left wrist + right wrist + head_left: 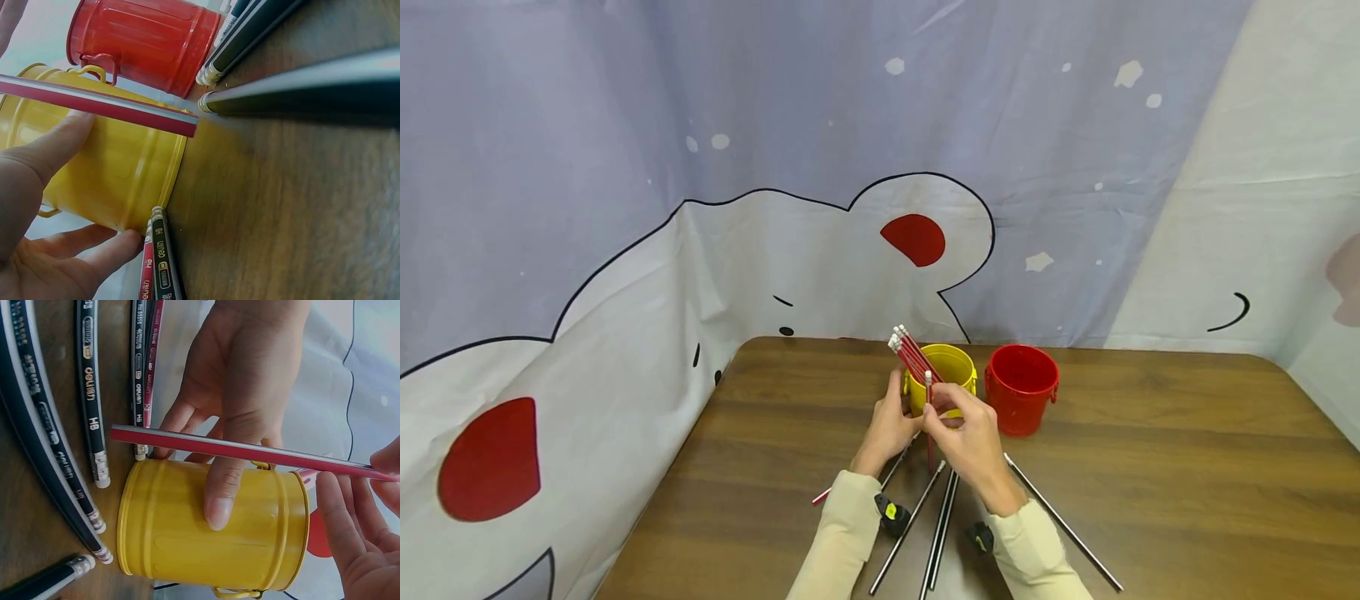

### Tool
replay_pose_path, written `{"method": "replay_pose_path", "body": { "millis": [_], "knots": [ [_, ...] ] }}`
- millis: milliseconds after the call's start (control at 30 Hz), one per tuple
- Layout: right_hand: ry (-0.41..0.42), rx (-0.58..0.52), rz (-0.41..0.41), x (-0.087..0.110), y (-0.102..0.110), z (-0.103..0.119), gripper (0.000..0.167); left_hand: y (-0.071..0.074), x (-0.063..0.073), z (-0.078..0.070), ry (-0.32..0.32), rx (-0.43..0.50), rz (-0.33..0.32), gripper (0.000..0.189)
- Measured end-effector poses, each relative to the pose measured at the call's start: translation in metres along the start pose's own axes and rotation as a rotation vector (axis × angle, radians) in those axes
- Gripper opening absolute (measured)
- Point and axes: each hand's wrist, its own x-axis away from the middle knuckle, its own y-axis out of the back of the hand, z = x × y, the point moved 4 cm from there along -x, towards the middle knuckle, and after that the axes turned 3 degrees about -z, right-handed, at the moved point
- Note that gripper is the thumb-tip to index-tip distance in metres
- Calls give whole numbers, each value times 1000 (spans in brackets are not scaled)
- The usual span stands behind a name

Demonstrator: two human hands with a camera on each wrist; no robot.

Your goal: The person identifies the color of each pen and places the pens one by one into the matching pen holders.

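Note:
My left hand (887,429) grips the yellow bucket (125,169), its thumb across the side that faces me and its fingers round the left side. Several red pencils (913,358) lean inside this bucket, their white eraser ends up over the left rim. Between thumb and fingertips, my right hand (967,429) pinches another red pencil (250,452) near its eraser end. This pencil hangs upright in front of the bucket, outside it, and passes over the left thumb in the right wrist view.
Close to the right of the yellow bucket stands a red bucket (1018,408). Several black pencils lie on the wooden table, one (907,527) between my forearms and one (1063,522) at right. A red pencil (822,497) lies partly under my left arm. A patterned curtain (820,267) hangs behind.

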Motion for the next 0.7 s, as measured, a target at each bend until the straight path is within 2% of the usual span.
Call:
{"method": "replay_pose_path", "body": {
  "millis": [400,700],
  "knots": [
    [-6,-7,15,-6,3,7,22,-1,2,3,-4,9,9,86],
    [36,-13,0,-21,14,49,18,1,1,1,-2,11,2,87]
  ]
}}
